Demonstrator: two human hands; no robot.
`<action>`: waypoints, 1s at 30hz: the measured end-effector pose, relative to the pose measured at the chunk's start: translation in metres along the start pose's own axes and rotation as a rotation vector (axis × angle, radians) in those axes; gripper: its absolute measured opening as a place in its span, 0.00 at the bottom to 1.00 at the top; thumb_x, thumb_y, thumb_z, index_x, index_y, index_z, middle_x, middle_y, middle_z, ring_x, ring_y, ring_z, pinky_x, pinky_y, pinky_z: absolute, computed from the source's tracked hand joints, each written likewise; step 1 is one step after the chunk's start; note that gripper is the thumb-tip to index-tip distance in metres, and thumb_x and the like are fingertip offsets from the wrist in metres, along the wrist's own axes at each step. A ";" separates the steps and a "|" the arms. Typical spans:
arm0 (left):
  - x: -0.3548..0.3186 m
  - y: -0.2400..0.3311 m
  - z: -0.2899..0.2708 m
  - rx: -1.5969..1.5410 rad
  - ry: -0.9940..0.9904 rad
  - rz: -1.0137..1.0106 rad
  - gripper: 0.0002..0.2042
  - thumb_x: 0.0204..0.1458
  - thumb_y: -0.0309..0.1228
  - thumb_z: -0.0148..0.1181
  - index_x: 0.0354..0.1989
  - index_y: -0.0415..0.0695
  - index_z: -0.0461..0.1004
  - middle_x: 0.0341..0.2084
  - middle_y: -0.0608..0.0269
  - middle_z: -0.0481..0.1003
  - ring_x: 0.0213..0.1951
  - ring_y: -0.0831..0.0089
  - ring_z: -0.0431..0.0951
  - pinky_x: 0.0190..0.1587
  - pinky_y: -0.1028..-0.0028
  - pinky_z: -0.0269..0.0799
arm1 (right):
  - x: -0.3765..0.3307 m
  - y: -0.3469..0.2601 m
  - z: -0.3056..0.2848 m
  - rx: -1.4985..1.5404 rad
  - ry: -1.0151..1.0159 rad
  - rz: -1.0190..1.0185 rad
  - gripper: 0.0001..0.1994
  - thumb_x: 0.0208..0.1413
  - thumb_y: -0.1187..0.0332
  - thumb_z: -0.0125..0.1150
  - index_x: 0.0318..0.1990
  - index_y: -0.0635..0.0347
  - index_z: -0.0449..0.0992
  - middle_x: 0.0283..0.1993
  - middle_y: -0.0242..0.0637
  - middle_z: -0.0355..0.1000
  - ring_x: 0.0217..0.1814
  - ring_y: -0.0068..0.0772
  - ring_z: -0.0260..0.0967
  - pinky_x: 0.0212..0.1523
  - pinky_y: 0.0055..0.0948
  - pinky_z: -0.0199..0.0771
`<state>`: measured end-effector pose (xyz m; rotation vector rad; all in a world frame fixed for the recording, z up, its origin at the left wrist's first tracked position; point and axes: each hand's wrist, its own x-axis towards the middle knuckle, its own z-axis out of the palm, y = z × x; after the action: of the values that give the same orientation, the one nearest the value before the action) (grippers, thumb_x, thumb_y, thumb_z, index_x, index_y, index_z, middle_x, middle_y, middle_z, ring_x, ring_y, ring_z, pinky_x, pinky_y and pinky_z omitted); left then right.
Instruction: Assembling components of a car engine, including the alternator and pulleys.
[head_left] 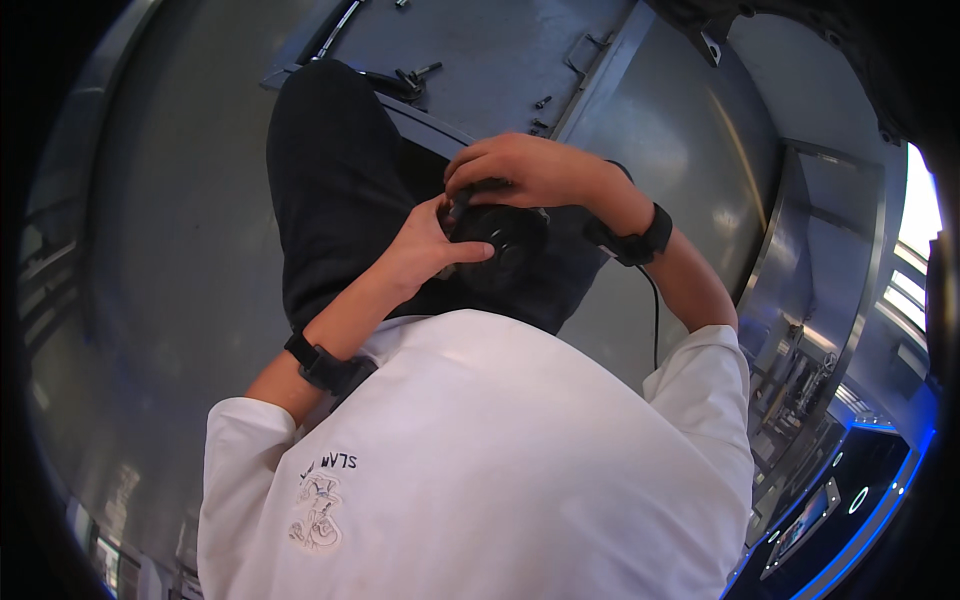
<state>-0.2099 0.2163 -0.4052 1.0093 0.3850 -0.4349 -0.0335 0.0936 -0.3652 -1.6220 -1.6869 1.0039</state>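
A black, rounded part (pixel 515 240) with a glossy curved face sits over my lap, between my two hands. My left hand (pixel 425 243) grips it from the left, the thumb lying across its face and the other fingers mostly hidden behind it. From the far side, my right hand (pixel 525 168) reaches over with its fingers curled down on the part's upper left edge. What the right fingertips press against is too dark to make out. Each wrist wears a black strapped device.
Beyond my knees is a grey panel (pixel 480 60) with a metal handle (pixel 585 55), small bolts (pixel 541 103), a long metal tool (pixel 340 28) and dark hardware (pixel 412 80). A black cable (pixel 656 310) hangs by my right arm. Metal shelving (pixel 815 250) and a blue-lit panel (pixel 850 500) stand at right.
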 end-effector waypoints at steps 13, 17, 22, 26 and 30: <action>0.012 0.019 0.020 -0.278 -0.054 0.011 0.28 0.45 0.25 0.70 0.55 0.38 0.66 0.45 0.59 0.74 0.48 0.71 0.75 0.54 0.70 0.71 | -0.097 -0.085 -0.039 0.059 0.827 0.002 0.12 0.48 0.75 0.62 0.41 0.67 0.74 0.41 0.40 0.73 0.39 0.33 0.72 0.40 0.30 0.73; 0.039 0.068 0.046 -0.269 -0.126 0.191 0.27 0.45 0.26 0.70 0.55 0.37 0.66 0.46 0.58 0.74 0.50 0.70 0.75 0.54 0.69 0.70 | -0.129 -0.097 -0.020 0.563 1.439 0.152 0.13 0.51 0.75 0.53 0.44 0.69 0.71 0.34 0.35 0.68 0.34 0.27 0.67 0.40 0.29 0.69; 0.066 0.156 0.113 -0.213 -0.309 0.467 0.31 0.45 0.26 0.70 0.58 0.35 0.63 0.50 0.57 0.72 0.53 0.67 0.73 0.57 0.69 0.68 | -0.133 -0.130 -0.043 0.505 1.606 0.198 0.21 0.56 0.62 0.59 0.51 0.68 0.68 0.25 0.27 0.57 0.28 0.20 0.56 0.35 0.24 0.61; 0.053 0.218 0.161 -0.109 -0.366 0.578 0.32 0.45 0.22 0.68 0.59 0.35 0.60 0.52 0.56 0.70 0.55 0.65 0.72 0.59 0.67 0.66 | -0.140 -0.175 -0.088 0.020 1.573 0.424 0.33 0.48 0.55 0.72 0.56 0.69 0.67 0.23 0.23 0.55 0.27 0.16 0.51 0.30 0.20 0.57; 0.037 0.254 0.191 -0.087 -0.575 0.765 0.30 0.45 0.17 0.65 0.60 0.36 0.61 0.52 0.54 0.71 0.55 0.68 0.72 0.59 0.68 0.65 | -0.148 -0.202 -0.108 0.028 1.635 0.263 0.30 0.49 0.63 0.73 0.54 0.71 0.69 0.31 0.29 0.70 0.33 0.16 0.64 0.36 0.18 0.66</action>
<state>-0.0270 0.1607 -0.1486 0.8266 -0.4923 0.0022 -0.0428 -0.0355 -0.1247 -1.7375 -0.3191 -0.3349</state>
